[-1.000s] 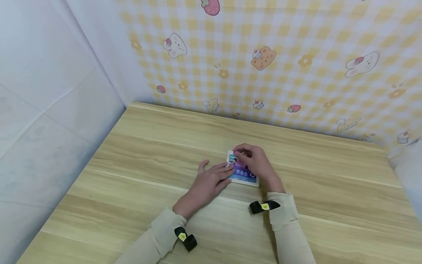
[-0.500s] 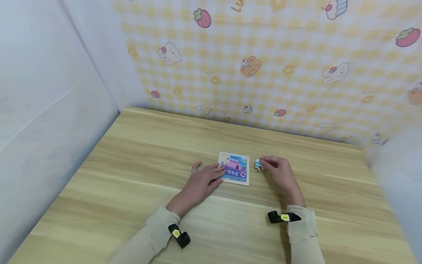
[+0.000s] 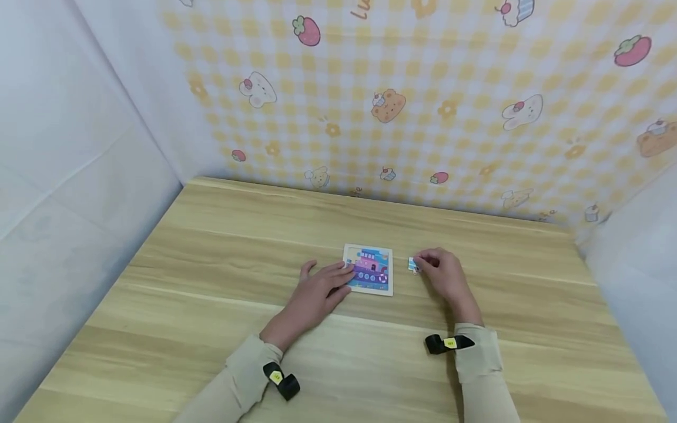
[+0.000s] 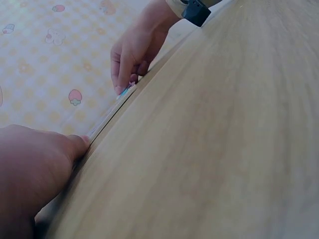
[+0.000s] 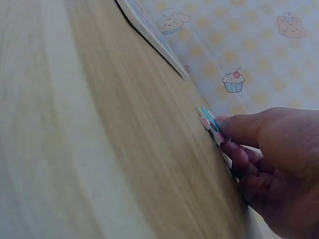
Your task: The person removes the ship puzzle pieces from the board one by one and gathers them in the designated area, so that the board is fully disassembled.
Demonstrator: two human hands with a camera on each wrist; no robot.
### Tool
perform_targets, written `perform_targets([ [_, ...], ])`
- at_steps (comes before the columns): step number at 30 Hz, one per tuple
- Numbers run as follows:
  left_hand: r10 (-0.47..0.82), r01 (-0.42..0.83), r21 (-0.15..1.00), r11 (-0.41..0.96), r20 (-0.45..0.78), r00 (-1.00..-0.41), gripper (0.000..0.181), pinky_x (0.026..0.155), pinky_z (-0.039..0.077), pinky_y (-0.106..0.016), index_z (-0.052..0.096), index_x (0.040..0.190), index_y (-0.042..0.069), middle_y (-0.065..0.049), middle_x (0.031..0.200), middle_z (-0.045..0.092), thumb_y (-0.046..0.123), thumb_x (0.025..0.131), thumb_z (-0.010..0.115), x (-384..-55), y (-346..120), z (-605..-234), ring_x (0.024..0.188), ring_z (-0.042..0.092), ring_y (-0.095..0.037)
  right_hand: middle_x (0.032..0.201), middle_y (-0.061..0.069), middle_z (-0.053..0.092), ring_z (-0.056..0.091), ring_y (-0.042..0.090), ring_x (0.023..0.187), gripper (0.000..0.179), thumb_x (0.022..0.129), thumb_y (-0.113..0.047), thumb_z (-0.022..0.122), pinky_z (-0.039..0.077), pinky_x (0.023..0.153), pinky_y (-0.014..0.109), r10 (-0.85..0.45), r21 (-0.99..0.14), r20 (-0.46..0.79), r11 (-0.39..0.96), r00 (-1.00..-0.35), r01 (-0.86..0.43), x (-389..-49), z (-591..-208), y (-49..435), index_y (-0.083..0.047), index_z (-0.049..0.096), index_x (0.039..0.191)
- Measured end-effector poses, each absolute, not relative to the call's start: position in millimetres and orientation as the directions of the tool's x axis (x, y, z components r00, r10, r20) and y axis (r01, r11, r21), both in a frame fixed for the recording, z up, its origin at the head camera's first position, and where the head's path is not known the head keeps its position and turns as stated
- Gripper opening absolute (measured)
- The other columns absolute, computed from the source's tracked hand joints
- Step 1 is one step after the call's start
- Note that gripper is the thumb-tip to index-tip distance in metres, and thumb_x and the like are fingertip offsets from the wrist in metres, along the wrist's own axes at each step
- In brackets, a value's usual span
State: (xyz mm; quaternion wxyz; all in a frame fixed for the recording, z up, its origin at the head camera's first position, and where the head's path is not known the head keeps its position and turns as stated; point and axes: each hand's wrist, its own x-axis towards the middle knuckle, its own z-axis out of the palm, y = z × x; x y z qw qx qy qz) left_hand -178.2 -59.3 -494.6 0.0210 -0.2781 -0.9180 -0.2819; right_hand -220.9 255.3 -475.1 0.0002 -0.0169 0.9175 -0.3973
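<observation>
A square jigsaw puzzle (image 3: pixel 376 269) in a white frame, picturing a pink and purple ship on blue water, lies flat on the table. The picture's upper left corner shows a pale patch. My left hand (image 3: pixel 312 296) rests on the puzzle's left side, fingers extended over its edge. To the right of the frame, my right hand (image 3: pixel 445 279) pinches a small puzzle piece (image 3: pixel 412 264) between thumb and fingers. In the right wrist view this puzzle piece (image 5: pixel 212 124) has light blue stripes and some pink, and is close over the wood. The fingers partly hide it.
The wood-grain table (image 3: pixel 222 258) extends around both hands. Behind it hangs a yellow checked cloth (image 3: pixel 338 88) with cartoon prints, and a white sheet (image 3: pixel 79 164) borders the left. Each wrist wears a black camera strap.
My right hand has moved from over the puzzle to its right side, with a puzzle piece pinched in the fingers, uncovering the ship picture. My left hand stays on the puzzle's left side.
</observation>
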Motion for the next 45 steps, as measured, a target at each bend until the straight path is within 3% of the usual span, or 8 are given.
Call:
perform_targets([
  [8, 0.514, 0.533, 0.486, 0.692, 0.187, -0.837, 0.043, 0.121, 0.016, -0.062, 0.058, 0.147, 0.02, 0.009, 0.154, 0.05, 0.035, 0.107, 0.057, -182.0, -55.6, -494.5, 0.146, 0.044, -0.015, 0.111, 0.016, 0.066, 0.055, 0.026, 0.095, 0.021, 0.104, -0.016, 0.066, 0.048, 0.081, 0.034, 0.012, -0.742, -0.019, 0.67, -1.0, 0.022, -219.5, -475.2, 259.5, -0.001, 0.075, 0.114],
  [27, 0.492, 0.518, 0.507, 0.689, 0.199, -0.848, 0.041, 0.121, 0.015, -0.063, 0.06, 0.145, 0.018, 0.007, 0.154, 0.051, 0.032, 0.107, 0.06, -178.8, -56.6, -493.0, 0.146, 0.045, -0.017, 0.112, 0.017, 0.068, 0.059, 0.028, 0.095, 0.018, 0.102, -0.012, 0.067, 0.049, 0.083, 0.038, -0.035, -0.729, 0.021, 0.684, -0.999, -0.039, -221.6, -474.3, 257.5, -0.002, 0.078, 0.112],
  [35, 0.479, 0.495, 0.531, 0.688, 0.181, -0.859, 0.042, 0.121, 0.014, -0.062, 0.06, 0.146, 0.017, 0.006, 0.154, 0.051, 0.032, 0.106, 0.06, -176.1, -56.2, -493.5, 0.146, 0.045, -0.018, 0.117, 0.019, 0.066, 0.067, 0.032, 0.105, 0.021, 0.104, -0.013, 0.064, 0.053, 0.093, 0.048, -0.024, -0.765, 0.06, 0.641, -0.998, -0.061, -218.4, -478.0, 258.4, -0.003, 0.076, 0.118],
  [45, 0.49, 0.509, 0.518, 0.688, 0.185, -0.852, 0.042, 0.121, 0.014, -0.062, 0.06, 0.146, 0.018, 0.007, 0.154, 0.051, 0.034, 0.107, 0.059, -177.8, -57.9, -491.9, 0.147, 0.044, -0.017, 0.112, 0.015, 0.065, 0.054, 0.022, 0.084, 0.017, 0.1, -0.012, 0.07, 0.045, 0.07, 0.032, -0.057, -0.718, 0.05, 0.692, -0.997, -0.076, -217.2, -473.3, 257.9, -0.003, 0.079, 0.112],
])
